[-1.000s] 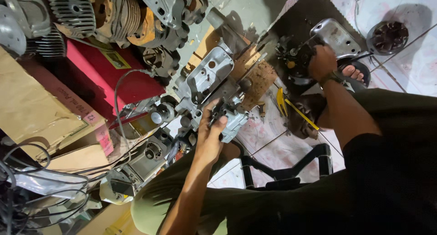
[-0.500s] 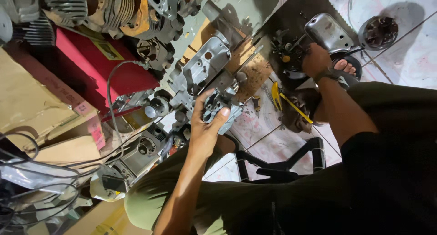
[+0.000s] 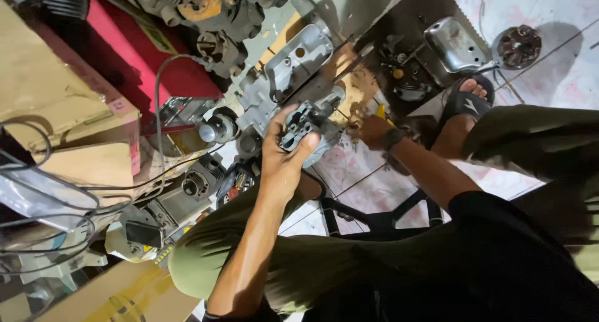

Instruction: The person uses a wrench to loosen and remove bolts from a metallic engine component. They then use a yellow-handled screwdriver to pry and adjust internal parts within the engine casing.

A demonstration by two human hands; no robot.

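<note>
My left hand [image 3: 281,163] is raised at the centre and grips a small grey metal engine part [image 3: 306,125], thumb across its near side. My right hand [image 3: 373,131], with a band at the wrist, is low over the tiled floor next to a yellow-handled tool [image 3: 382,112]; its fingers are curled, and what they close on is hidden. A larger grey engine casing [image 3: 293,60] lies just beyond the held part. A shiny metal cover [image 3: 455,44] sits on a dark mat further right.
Engine parts and cylinders are piled at the top left around a red box [image 3: 156,53]. Cardboard [image 3: 56,103], cables and a cylinder block [image 3: 196,185] crowd the left. A round flywheel [image 3: 518,46] lies on the tiles. My sandalled foot [image 3: 465,100] and a black stool frame [image 3: 374,216] are below.
My left hand has lifted the small grey part nearer to me. My right hand left the shiny metal cover and dropped down and left to the yellow-handled tool.
</note>
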